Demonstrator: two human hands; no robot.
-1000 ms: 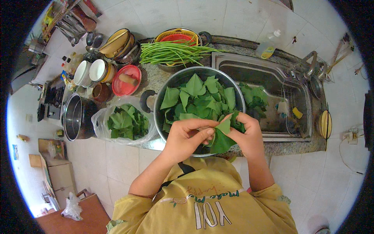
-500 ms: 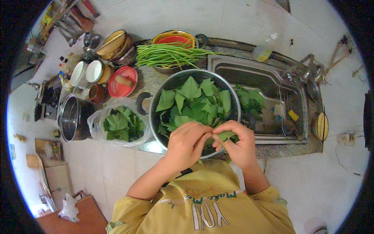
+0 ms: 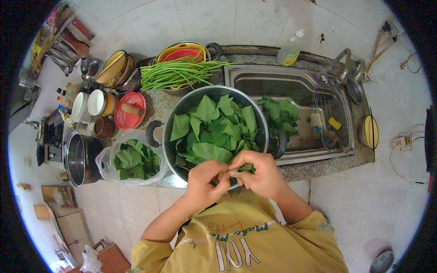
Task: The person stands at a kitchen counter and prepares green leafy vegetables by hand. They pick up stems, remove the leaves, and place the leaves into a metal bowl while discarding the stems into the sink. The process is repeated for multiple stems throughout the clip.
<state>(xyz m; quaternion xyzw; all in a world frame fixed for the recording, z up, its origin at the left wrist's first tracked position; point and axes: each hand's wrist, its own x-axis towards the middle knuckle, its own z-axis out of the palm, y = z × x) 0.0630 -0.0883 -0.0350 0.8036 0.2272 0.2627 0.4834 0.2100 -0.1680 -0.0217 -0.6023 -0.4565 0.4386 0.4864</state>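
Note:
A wide metal pot (image 3: 261, 109) with black handles sits at the counter edge, heaped with broad green leaves (image 3: 207, 108). Over its near rim, my left hand (image 3: 205, 183) and my right hand (image 3: 263, 175) meet fingertip to fingertip. Both are closed in a pinch on a leafy stem (image 3: 247, 168); its leaf shows under the right fingers, while the pinched part is mostly hidden. Left of the pot, a clear plastic bag (image 3: 104, 160) holds more green leaves (image 3: 135, 160). Further greens (image 3: 281, 113) lie in the sink's left side.
Long green beans (image 3: 175, 74) lie across a yellow and red basket (image 3: 193, 48) behind the pot. To the right is a steel sink (image 3: 273, 81) with a yellow sponge (image 3: 334, 123). Bowls (image 3: 96, 103), a red dish (image 3: 132, 118) and a dark pot (image 3: 84, 159) stand left.
The view has shifted, so the counter sits further left in it. My hands remain together at the pot's near rim, with the fingers slightly repositioned around the stem.

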